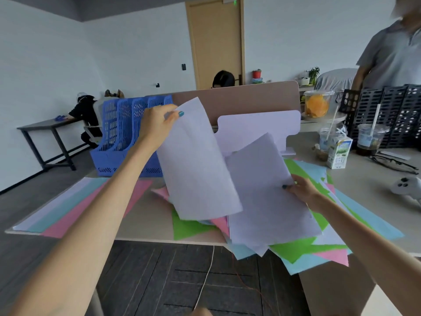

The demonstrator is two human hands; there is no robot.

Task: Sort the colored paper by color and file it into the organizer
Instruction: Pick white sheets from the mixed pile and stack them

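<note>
My left hand (157, 124) pinches the top corner of a pale lilac sheet (196, 165) and holds it up above the table, in front of the blue organizer (120, 133). My right hand (303, 189) grips the right edge of a second lilac sheet (266, 197), lifted off the mixed pile (296, 249) of green, pink, light blue and lilac paper. At the table's left lie three sorted stacks side by side: lilac (57, 204), teal (68, 210) and pink (91, 208). The organizer's slots look empty from here.
A lilac plastic divider (257, 131) stands behind the pile. At the right are a milk carton (338, 152), drink cups (369, 139), a jar of orange slices (317, 103), black organizers (391, 115), glasses and a game controller (407, 188). A person stands at the far right; others sit behind.
</note>
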